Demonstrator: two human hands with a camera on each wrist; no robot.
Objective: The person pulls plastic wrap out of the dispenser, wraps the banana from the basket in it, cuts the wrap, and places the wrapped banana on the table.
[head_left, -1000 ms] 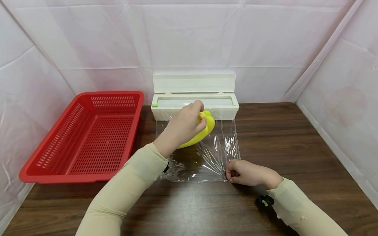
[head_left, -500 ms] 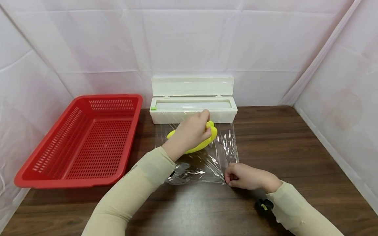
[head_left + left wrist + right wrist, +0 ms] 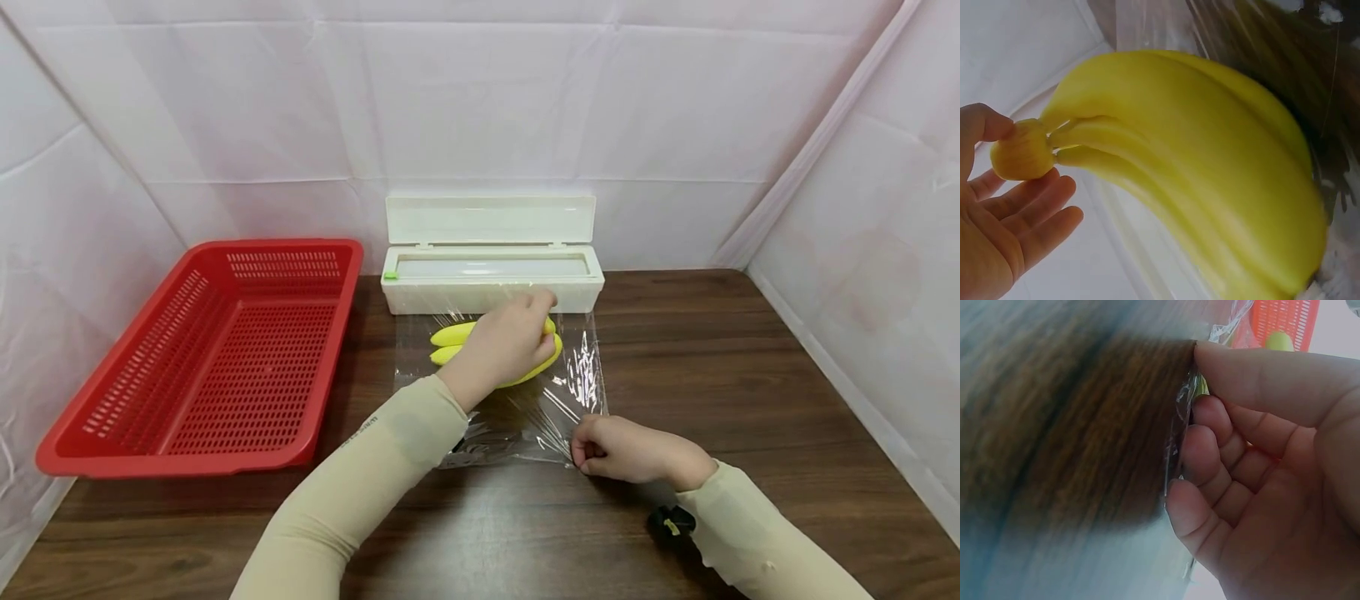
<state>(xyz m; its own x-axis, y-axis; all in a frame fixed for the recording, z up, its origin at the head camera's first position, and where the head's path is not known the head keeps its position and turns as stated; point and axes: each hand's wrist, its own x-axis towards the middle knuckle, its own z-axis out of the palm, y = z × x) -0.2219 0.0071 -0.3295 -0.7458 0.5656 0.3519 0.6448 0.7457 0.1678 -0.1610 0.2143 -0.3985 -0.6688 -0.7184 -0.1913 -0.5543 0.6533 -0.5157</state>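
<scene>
A bunch of yellow bananas (image 3: 450,336) lies over a sheet of clear plastic wrap (image 3: 581,367) in the head view. My left hand (image 3: 506,337) pinches the bunch by its stem, which the left wrist view shows between thumb and fingers, with the bananas (image 3: 1179,150) spreading to the right. At the sheet's near right corner, my right hand (image 3: 618,450) pinches the wrap's edge; folds run from there toward the bananas. The wrap comes out of a white dispenser box (image 3: 491,297) whose lid stands raised. Part of the bunch is hidden behind my left hand.
On the left stands a red plastic basket (image 3: 330,392) with slotted walls. The dark wooden table (image 3: 697,350) extends to the right of the wrap. White cloth walls (image 3: 480,108) enclose the back and sides.
My left hand has moved right and toward me, bringing the bananas down from a tilted pose to lying sideways over the wrap. The right hand keeps its hold on the corner.
</scene>
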